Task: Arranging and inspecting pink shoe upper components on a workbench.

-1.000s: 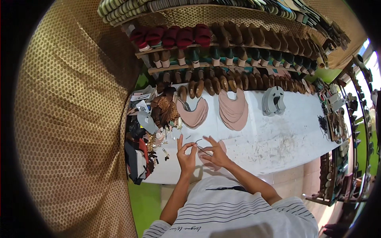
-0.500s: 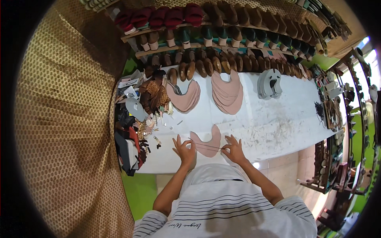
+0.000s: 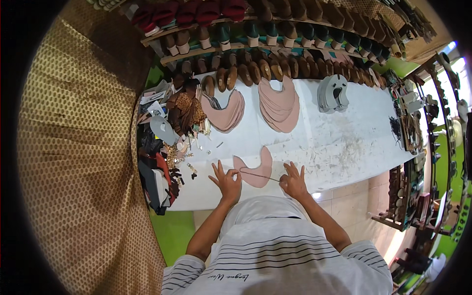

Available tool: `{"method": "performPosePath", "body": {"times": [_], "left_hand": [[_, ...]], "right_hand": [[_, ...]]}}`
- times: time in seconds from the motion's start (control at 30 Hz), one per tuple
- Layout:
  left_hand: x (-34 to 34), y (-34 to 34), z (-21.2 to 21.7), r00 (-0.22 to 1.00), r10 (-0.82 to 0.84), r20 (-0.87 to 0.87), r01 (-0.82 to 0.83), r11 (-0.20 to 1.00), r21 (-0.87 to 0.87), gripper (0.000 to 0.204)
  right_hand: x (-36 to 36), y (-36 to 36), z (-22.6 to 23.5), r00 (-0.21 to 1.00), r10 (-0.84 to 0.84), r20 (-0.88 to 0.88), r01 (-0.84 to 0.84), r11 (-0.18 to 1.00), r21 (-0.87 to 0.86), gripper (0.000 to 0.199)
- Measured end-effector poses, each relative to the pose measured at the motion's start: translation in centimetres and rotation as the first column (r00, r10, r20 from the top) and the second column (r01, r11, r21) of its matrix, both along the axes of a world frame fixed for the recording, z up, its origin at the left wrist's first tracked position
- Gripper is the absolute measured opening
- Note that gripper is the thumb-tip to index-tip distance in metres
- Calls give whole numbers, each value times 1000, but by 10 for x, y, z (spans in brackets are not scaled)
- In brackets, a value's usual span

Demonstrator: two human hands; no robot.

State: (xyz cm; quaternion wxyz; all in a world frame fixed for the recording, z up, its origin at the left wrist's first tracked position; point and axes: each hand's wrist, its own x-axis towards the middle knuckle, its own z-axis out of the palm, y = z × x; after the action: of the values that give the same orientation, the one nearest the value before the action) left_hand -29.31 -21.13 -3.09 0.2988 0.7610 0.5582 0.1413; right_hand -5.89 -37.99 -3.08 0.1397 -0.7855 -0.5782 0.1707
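On the white table (image 3: 314, 142) lies one curved pink piece (image 3: 263, 172); the left hand (image 3: 229, 187) and the right hand (image 3: 295, 184) each pinch, with other fingers spread, a thin dark cord (image 3: 258, 175), stretched between them over this piece

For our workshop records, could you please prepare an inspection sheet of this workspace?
Surface: white-covered table, dark smudges toward the right.
Job's things: thin dark strand stretched over a pink curved piece; two pink stacks and a grey stack farther back.
Clutter: mixed heap at the table's left end.
Hands: left hand and right hand each pinch the strand.
Cables: none certain; black tangle at right unclear.
Surroundings: red slippers shelved behind; patterned curtain at left.
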Motion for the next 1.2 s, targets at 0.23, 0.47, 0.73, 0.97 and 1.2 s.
{"method": "performPosePath", "body": {"times": [0.23, 0.47, 0.73, 0.97, 1.2], "left_hand": [[7, 7, 14, 999, -46, 2, 45, 992, 119, 17], [15, 26, -4, 948, -265, -175, 308, 902, 302, 15], [14, 27, -9, 970, -208, -129, 232, 949, 212, 12], [0, 36, -3, 991, -61, -122, 82, 982, 171, 12], [-6, 36, -4, 981, -188, -53, 195, 953, 232, 15]], "right_hand": [[-2, 16, 9, 997, -49, -56, 50, 999, 10, 15], [-17, 54, 21, 994, 75, -83, -68, 994, 86, 19], [-34, 102, 16, 986, 136, -101, -125, 987, 102, 21], [-57, 134, 12, 970, 215, -113, -210, 976, 61, 22], [-79, 149, 5, 965, 255, -68, -249, 965, 76, 23]]}}
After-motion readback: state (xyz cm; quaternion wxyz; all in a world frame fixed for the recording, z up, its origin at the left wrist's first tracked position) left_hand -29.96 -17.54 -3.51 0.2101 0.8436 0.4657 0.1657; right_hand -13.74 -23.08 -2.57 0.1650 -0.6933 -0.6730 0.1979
